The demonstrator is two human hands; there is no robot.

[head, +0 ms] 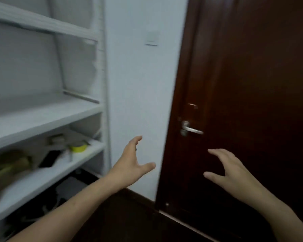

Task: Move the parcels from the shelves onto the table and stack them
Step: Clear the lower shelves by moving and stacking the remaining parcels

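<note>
Spread wide and empty, low in frame: left hand [129, 168] near white metal shelves [42, 116], right hand [234, 175] before dark-brown wooden door [252, 84].

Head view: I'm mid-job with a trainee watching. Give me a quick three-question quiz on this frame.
1. True or false: the left hand holds nothing.
2. What fills the view behind the right hand? A) a window B) the dark door C) a table
3. What colour is the small round thing on the lower shelf?

Key: 1 true; 2 B; 3 yellow.
</note>
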